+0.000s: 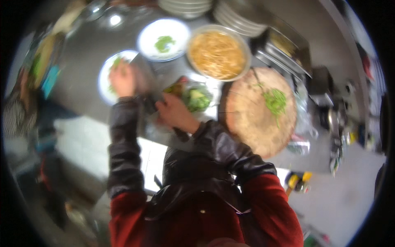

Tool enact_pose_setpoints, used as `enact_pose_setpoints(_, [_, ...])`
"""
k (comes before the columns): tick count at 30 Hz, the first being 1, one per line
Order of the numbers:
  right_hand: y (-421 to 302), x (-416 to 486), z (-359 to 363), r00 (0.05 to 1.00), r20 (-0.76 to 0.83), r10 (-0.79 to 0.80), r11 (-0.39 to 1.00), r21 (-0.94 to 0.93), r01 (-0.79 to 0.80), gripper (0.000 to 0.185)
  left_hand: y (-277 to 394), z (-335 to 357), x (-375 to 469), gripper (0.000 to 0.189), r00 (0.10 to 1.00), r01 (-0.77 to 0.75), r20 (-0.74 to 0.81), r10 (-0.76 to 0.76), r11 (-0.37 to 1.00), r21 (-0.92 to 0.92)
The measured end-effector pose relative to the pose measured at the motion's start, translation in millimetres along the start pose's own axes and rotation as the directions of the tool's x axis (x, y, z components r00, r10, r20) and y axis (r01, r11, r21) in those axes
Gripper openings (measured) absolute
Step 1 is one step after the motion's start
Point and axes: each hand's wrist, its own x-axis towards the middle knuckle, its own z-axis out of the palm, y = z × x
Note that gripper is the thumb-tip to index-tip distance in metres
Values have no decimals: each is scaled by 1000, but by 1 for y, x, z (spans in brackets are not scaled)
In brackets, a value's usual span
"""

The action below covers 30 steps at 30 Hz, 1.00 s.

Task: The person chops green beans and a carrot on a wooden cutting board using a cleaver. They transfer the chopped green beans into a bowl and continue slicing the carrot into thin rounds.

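Observation:
My left hand is over a white plate with a blue rim, its fingers at chopped green vegetable pieces there. In my right hand is the handle of a cleaver, its broad blade blurred and tilted beside the left hand. Behind them a second white plate holds a small heap of chopped greens. A round wooden chopping block on the right carries more shredded greens. Near my right hand lies a green vegetable, seemingly in clear plastic.
A large bowl of noodle-like strips stands behind the block. Stacked white plates and metal containers line the back right. Plastic bags lie right of the block. Another person is partly visible at far left.

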Motion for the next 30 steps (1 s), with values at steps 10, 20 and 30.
enact_pose_setpoints(10, [9, -221, -121, 745, -292, 600, 697, 649, -306, 12, 165, -23, -91, 47, 888, -232, 202, 414, 781, -579])
enact_pose_setpoints(20, [99, -357, -258, 244, -642, 727, 682, 715, -152, 15, 414, 140, -190, 68, 467, -512, 317, 825, 545, -664])
enact_pose_setpoints(30, [135, -360, -311, 570, -475, 670, 682, 698, -220, 20, 459, 148, -234, 56, 227, -410, 187, 956, 269, -872])
